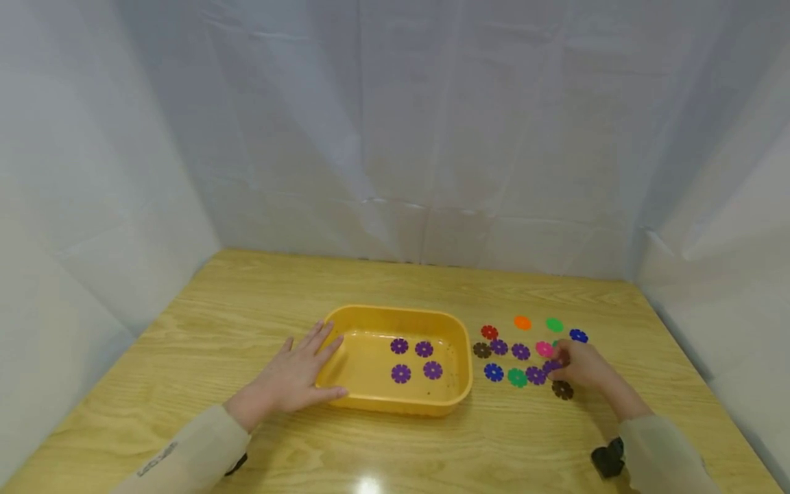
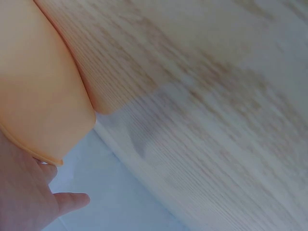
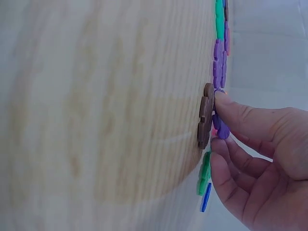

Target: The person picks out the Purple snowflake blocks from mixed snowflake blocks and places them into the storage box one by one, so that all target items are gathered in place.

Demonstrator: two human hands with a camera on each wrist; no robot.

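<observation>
Purple disc (image 3: 222, 129) sits pinched in the right grip (image 1: 580, 365) (brown disc (image 3: 205, 118) near).

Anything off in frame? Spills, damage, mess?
Dark specks in the tray, toward its right end near the purple discs. Look like stray dirt; too small to identify. No spill or damage visible.

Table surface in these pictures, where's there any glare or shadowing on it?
Head view: small bright glare spot on the table at the picture's bottom edge; left wrist view: greyish, darker patch on it near the tray; right wrist view: broad darker tan patch, cause unclear.
</observation>
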